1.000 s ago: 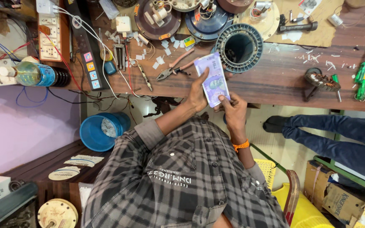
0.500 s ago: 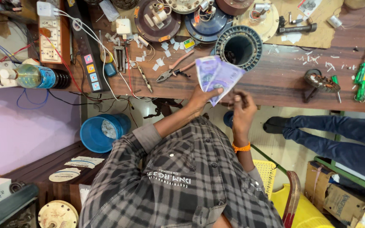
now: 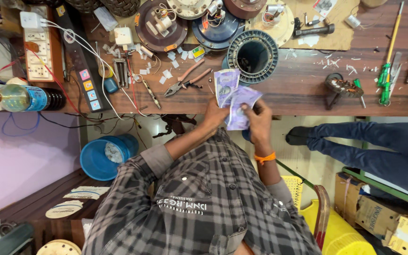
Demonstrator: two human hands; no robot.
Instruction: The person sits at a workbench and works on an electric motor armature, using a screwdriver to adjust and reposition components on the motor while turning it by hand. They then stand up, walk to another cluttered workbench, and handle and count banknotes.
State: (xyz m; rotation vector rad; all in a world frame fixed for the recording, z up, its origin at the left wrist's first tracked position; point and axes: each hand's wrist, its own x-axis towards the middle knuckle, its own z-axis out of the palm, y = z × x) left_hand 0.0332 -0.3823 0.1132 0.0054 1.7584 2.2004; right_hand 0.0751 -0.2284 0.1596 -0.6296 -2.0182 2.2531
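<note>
Seen from the head camera, a person in a grey checked shirt (image 3: 204, 203) holds a small sheaf of pale purple banknotes (image 3: 234, 97) at the near edge of a cluttered wooden workbench (image 3: 298, 89). Half a second earlier the hands were apart, the right one lower and clear of the paper; now the right hand (image 3: 259, 123), with an orange band (image 3: 264, 158) at the wrist, has come up and closed on the notes from the right, its fingers curled over the lower ones. The left hand (image 3: 215, 115) grips the sheaf from below as before, thumb on top. The notes, which a second ago stood as one flat stack, are fanned: one stands upright at the left, and others tilt to the right and overlap it. They are lilac with darker printed patches, slightly creased, and held just in front of a black ribbed ring (image 3: 252, 56) on the bench. Pliers with pink handles (image 3: 185, 81) lie just left of the notes among white scraps. A blue bucket (image 3: 105, 156) stands on the floor at lower left, and another person's legs in blue trousers (image 3: 369, 144) stretch in from the right.
</note>
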